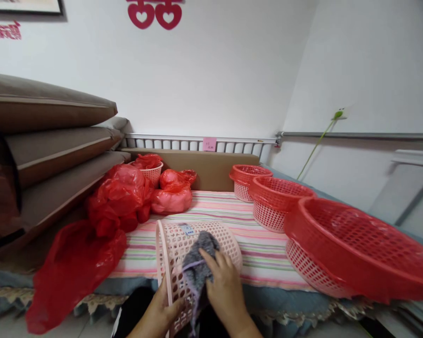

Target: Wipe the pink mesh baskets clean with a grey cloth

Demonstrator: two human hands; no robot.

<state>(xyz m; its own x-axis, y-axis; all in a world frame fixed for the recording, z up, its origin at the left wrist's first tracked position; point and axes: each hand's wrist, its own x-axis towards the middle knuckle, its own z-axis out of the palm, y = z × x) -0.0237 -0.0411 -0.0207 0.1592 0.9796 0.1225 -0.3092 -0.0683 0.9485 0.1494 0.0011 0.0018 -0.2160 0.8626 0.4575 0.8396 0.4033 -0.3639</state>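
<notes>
A pale pink plastic basket with round holes lies on its side in front of me, at the near edge of a striped cloth. My left hand grips its rim at the lower left, thumb on the outer wall. A grey cloth with a purple edge is pressed against the basket's side. My right hand holds this cloth, its index finger stretched over it and part of the cloth hanging below. A small blue-and-white label shows on the basket above the cloth.
Three baskets lined with red bags, the nearest a large basket, stand along the right. Filled red plastic bags and a loose red bag lie at left, beside stacked cushions. A radiator runs along the back wall.
</notes>
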